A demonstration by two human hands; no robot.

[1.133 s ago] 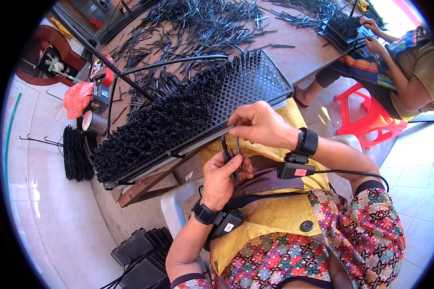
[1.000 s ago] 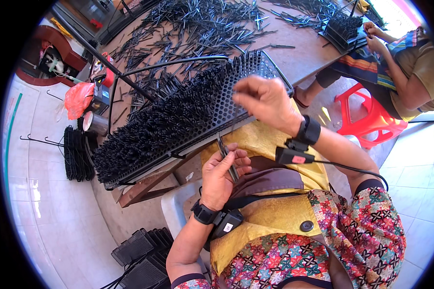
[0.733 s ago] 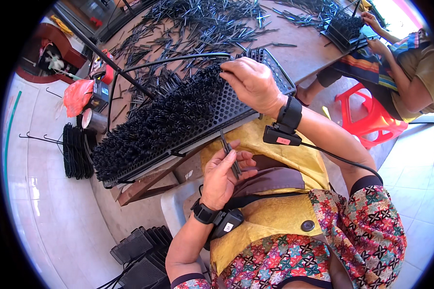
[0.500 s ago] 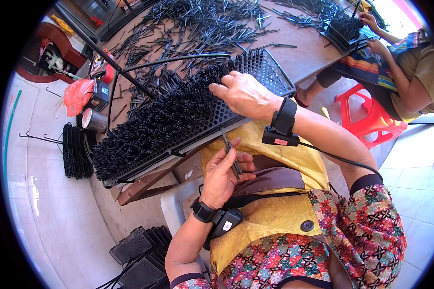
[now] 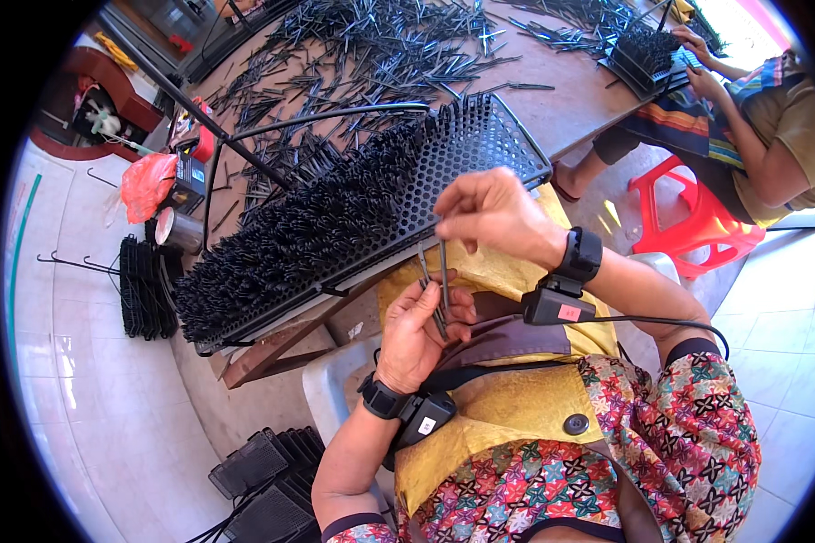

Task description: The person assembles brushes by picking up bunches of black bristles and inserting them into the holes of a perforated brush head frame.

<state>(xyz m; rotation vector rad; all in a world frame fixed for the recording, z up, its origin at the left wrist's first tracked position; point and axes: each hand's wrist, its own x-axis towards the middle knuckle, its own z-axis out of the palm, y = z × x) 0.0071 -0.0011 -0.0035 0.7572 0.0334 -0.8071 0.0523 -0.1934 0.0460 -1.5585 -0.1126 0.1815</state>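
Note:
In front of me a black perforated tray (image 5: 466,145) lies tilted along the table edge. Black looped strips (image 5: 308,217) are packed upright over most of it, and bare holes show at its right end. Below its near edge, my left hand (image 5: 418,330) is closed around a few thin dark strips (image 5: 424,264) that stick up past the fingertips. Just above, my right hand (image 5: 503,217) pinches the upper end of one thin strip (image 5: 444,271), whose lower end reaches the left hand's fingers. The strips' material cannot be made out.
Loose dark strips (image 5: 380,45) lie heaped across the brown table (image 5: 561,109). A co-worker (image 5: 779,136) handles a similar tray (image 5: 643,59) at the far right, beside a red stool (image 5: 688,217). A thin black frame (image 5: 335,110) arches behind my tray. More black trays (image 5: 272,489) stand on the floor.
My right hand has come back from the tray's tufts, down and right toward my left hand, and now pinches a strip there. My left hand has stayed nearly in place.

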